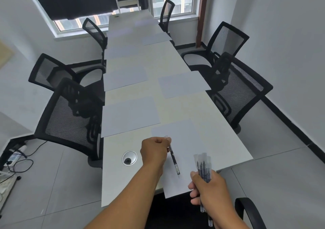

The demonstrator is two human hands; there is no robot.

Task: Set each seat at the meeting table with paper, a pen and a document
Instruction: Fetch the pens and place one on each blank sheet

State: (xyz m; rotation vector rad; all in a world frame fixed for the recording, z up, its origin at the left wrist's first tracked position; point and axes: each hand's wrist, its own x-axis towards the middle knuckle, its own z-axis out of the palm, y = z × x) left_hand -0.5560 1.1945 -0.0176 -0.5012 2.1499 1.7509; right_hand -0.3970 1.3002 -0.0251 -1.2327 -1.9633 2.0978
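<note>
My left hand [154,151] pinched pen [174,160] over sheet [177,135], to seat it; right hand [209,186] gripped spare pens [203,165].

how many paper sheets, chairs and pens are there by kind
paper sheets: 7
mesh office chairs: 7
pen in the left hand: 1
pens bunched in the right hand: about 4, partly hidden
total: about 19

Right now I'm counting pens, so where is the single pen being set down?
In the head view, the single pen is pinched by the left hand over the nearest sheet, just right of the round cable grommet.
</note>
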